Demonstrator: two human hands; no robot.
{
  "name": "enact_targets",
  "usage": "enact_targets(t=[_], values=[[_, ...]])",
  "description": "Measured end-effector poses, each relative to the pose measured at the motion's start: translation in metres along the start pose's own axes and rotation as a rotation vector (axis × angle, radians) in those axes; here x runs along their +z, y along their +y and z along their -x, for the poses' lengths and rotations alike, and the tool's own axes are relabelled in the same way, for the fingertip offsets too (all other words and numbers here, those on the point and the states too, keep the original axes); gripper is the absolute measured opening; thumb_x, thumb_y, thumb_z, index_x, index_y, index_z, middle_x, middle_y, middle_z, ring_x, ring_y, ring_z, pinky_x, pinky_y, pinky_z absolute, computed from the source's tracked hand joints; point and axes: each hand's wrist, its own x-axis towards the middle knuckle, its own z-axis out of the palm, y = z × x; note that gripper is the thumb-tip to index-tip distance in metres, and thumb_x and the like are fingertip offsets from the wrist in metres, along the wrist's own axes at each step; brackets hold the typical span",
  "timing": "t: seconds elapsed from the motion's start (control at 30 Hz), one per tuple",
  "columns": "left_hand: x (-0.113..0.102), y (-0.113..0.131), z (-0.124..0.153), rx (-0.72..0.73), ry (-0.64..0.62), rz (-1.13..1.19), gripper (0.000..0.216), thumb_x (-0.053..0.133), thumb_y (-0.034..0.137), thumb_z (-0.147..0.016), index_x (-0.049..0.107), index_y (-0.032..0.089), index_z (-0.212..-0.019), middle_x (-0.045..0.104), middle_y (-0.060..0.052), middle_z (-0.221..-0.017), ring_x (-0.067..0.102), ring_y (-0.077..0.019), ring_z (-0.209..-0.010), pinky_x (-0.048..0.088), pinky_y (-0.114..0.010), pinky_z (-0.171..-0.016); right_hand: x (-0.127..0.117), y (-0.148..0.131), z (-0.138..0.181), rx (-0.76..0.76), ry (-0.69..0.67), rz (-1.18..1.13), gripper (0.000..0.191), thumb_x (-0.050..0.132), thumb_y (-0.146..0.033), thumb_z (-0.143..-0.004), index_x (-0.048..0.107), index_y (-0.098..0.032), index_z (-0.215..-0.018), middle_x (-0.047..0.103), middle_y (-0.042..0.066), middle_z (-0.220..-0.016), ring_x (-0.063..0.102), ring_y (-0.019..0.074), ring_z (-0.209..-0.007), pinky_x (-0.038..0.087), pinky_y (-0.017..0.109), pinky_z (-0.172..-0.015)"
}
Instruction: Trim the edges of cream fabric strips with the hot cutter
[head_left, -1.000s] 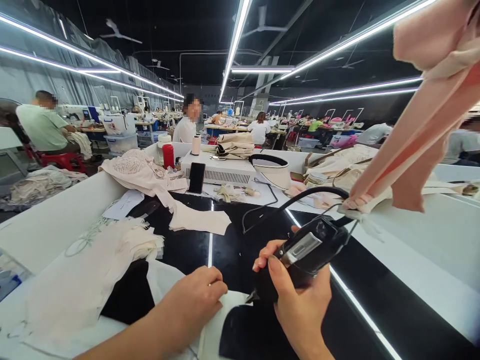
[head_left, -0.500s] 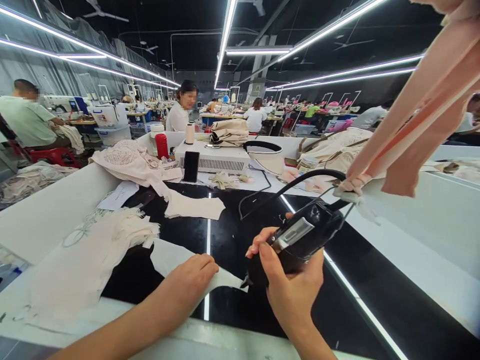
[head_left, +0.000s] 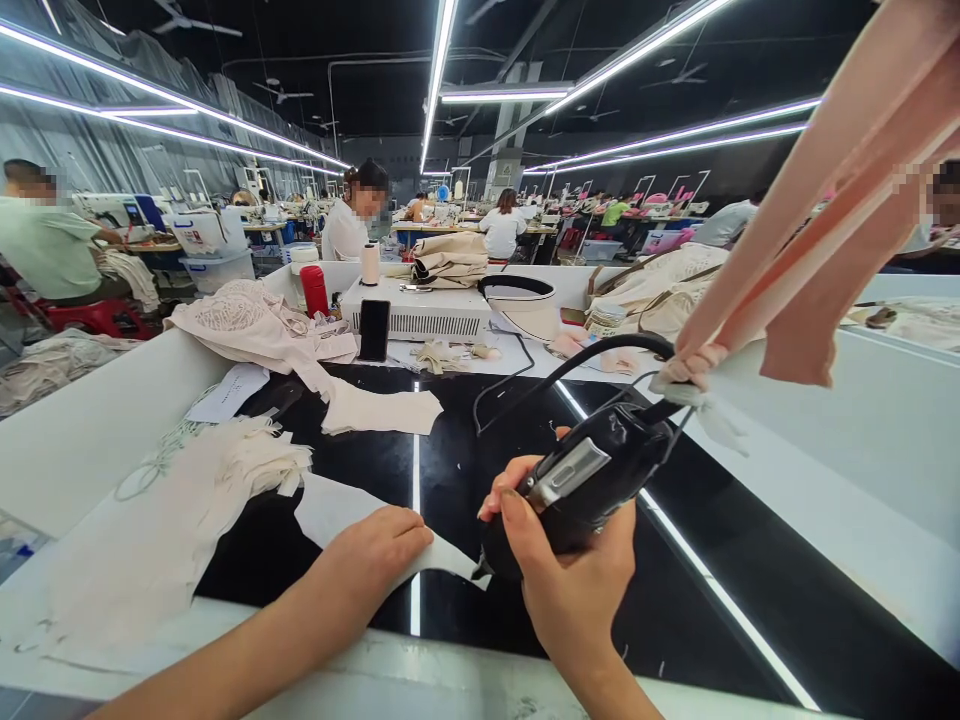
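My right hand (head_left: 574, 570) is wrapped around a black corded hand-held tool (head_left: 596, 475) with a silver plate on its side. The tool's narrow tip points down and left, touching the pointed right end of a pale fabric piece (head_left: 337, 500) on the black tabletop. My left hand (head_left: 386, 545) lies flat over the middle of that piece, pressing it down, its fingers close together. Pink fabric strips (head_left: 810, 240) are knotted around the tool's back end and run up out of view. The underside of my left fingers is hidden.
A stack of pale cut pieces (head_left: 172, 530) lies at left. Beyond are a lace-trimmed garment (head_left: 247, 330), a phone (head_left: 374, 331), a red bottle (head_left: 314, 291), a vented white box (head_left: 420, 315) and a sun visor (head_left: 525, 310). White side walls (head_left: 892, 430) edge the table. Co-workers sit beyond.
The view has shifted slightly, so most things sit a little further left. Both hands keep their places on the fabric and the tool, whose tip stays at the fabric's end.
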Motion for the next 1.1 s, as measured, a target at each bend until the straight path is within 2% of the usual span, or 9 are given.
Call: enact_targets(t=[0.17,0.27,0.37,0.43,0.53,0.77,1.1], values=[[-0.013,0.019,-0.004,-0.065,-0.134,-0.132,0.036,0.050,-0.005,-0.092,0.064,0.019,-0.114,0.067,-0.006,-0.119,0.066,-0.0219,-0.109,0.061,-0.033,-0.088,0.000,-0.003,0.001,-0.006,0.000,0.008,0.026,0.076,-0.020,-0.083,0.054,-0.026,-0.096,0.068,-0.004,-0.078,0.067,0.0134,-0.059,0.061,0.027,-0.057],[-0.010,0.031,-0.005,-0.057,-0.168,-0.282,0.039,0.061,0.003,-0.093,0.060,0.019,-0.128,0.068,-0.008,-0.115,0.069,-0.0249,-0.103,0.064,-0.035,-0.080,0.000,-0.004,0.001,-0.012,-0.001,-0.005,0.026,0.076,-0.019,-0.083,0.054,-0.026,-0.097,0.069,-0.005,-0.078,0.067,0.0121,-0.057,0.061,0.025,-0.057],[0.003,0.037,-0.003,-0.004,-0.089,-0.375,0.048,0.077,0.028,-0.090,0.058,0.020,-0.134,0.069,-0.011,-0.111,0.070,-0.0278,-0.099,0.064,-0.039,-0.079,0.001,-0.004,0.002,-0.012,0.000,-0.023,0.026,0.075,-0.018,-0.084,0.055,-0.027,-0.099,0.069,-0.005,-0.079,0.066,0.0114,-0.056,0.060,0.024,-0.056],[0.014,0.036,-0.001,0.034,0.001,-0.403,0.060,0.082,0.046,-0.084,0.059,0.020,-0.133,0.069,-0.014,-0.112,0.070,-0.0299,-0.102,0.064,-0.042,-0.083,0.001,-0.004,0.003,-0.006,-0.003,-0.024,0.026,0.075,-0.018,-0.084,0.056,-0.027,-0.098,0.069,-0.005,-0.079,0.066,0.0118,-0.057,0.060,0.024,-0.056],[0.026,0.033,0.003,0.071,0.109,-0.443,0.065,0.081,0.057,-0.080,0.061,0.020,-0.130,0.069,-0.017,-0.117,0.069,-0.0332,-0.109,0.062,-0.045,-0.087,0.000,-0.003,0.002,0.012,-0.009,-0.026,0.026,0.076,-0.019,-0.083,0.056,-0.028,-0.098,0.068,-0.004,-0.080,0.066,0.0133,-0.059,0.060,0.027,-0.055],[0.031,0.030,0.007,0.103,0.175,-0.456,0.069,0.080,0.060,-0.079,0.062,0.019,-0.131,0.070,-0.021,-0.120,0.070,-0.0357,-0.110,0.063,-0.048,-0.088,0.008,0.005,-0.011,0.035,0.002,-0.135,0.027,0.075,-0.022,-0.085,0.055,-0.028,-0.102,0.066,-0.005,-0.080,0.062,0.0125,-0.057,0.057,0.029,-0.053],[0.033,0.030,0.006,0.121,0.286,-0.419,0.076,0.090,0.060,-0.066,0.064,0.018,-0.125,0.072,-0.019,-0.115,0.072,-0.0357,-0.106,0.064,-0.047,-0.086,0.022,0.011,-0.013,0.060,-0.040,-0.186,0.027,0.073,-0.022,-0.084,0.053,-0.027,-0.101,0.066,-0.007,-0.077,0.062,0.0105,-0.053,0.058,0.025,-0.051]])
